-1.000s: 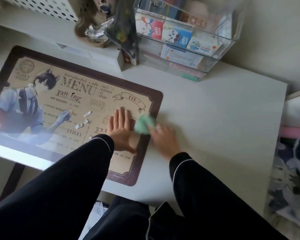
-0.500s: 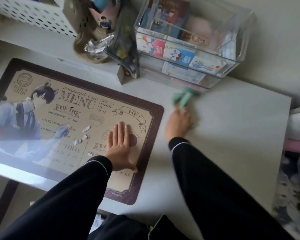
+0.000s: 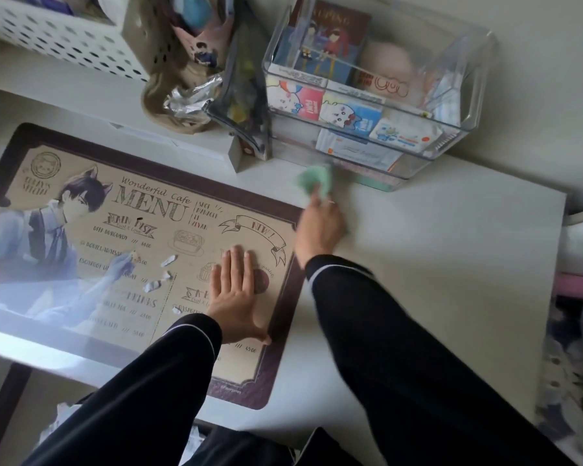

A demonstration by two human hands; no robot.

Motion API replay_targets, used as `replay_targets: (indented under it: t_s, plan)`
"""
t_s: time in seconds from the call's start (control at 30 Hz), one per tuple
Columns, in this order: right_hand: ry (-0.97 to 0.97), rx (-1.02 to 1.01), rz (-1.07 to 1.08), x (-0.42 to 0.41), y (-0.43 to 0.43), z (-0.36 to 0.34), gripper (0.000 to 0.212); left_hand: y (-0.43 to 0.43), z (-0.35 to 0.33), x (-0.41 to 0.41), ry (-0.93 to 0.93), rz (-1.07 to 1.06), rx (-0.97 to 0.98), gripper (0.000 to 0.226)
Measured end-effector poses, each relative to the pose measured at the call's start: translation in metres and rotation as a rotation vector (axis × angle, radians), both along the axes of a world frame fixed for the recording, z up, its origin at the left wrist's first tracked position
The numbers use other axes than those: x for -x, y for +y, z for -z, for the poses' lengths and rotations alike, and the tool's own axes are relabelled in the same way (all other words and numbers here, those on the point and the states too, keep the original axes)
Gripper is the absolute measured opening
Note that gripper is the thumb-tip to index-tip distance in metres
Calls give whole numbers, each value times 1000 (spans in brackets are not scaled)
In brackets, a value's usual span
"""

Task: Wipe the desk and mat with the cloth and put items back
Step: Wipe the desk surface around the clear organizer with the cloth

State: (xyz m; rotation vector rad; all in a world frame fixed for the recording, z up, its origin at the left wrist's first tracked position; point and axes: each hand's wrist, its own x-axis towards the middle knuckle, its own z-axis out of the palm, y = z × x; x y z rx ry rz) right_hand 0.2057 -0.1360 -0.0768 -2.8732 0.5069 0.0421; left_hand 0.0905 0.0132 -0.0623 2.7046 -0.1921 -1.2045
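- Since the earlier frame, my right hand (image 3: 320,228) has dragged the cloth (image 3: 314,185) leftward along the desk (image 3: 451,264).
- It grips the cloth; my left hand (image 3: 234,294) lies flat, pinning the mat (image 3: 169,250).
- Mat's corner sits just left of the cloth, nearest my right hand.

Matt white desk (image 3: 435,264), glossy printed mat (image 3: 189,264), clear plastic bin (image 3: 468,105).

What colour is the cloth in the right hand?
The cloth is pale green; the head view shows it, slightly blurred.

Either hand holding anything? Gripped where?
Right hand grips the green cloth by its near end; exact hold blurred. Left hand rests flat on the mat, holding nothing.
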Motion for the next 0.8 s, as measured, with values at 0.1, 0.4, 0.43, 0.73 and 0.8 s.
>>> replay_targets:
  t_s: [0.1, 0.4, 0.43, 0.73, 0.8]
  plan:
    - [8, 18, -479, -5, 52, -9, 47, -1, 2, 0, -18, -5, 0, 167]
    - [2, 117, -346, -24, 27, -7, 46, 0, 1, -1, -2, -12, 12, 170]
    - [4, 114, -472, -22, 40, -7, 49, 0, 1, -1, 1, -11, 9, 170]
    - [25, 110, -774, -45, 42, -12, 41, 1, 2, -1, -10, -3, 7, 169]
    - [67, 102, -953, -44, 39, -9, 49, 2, 3, -1, -11, -4, -2, 169]
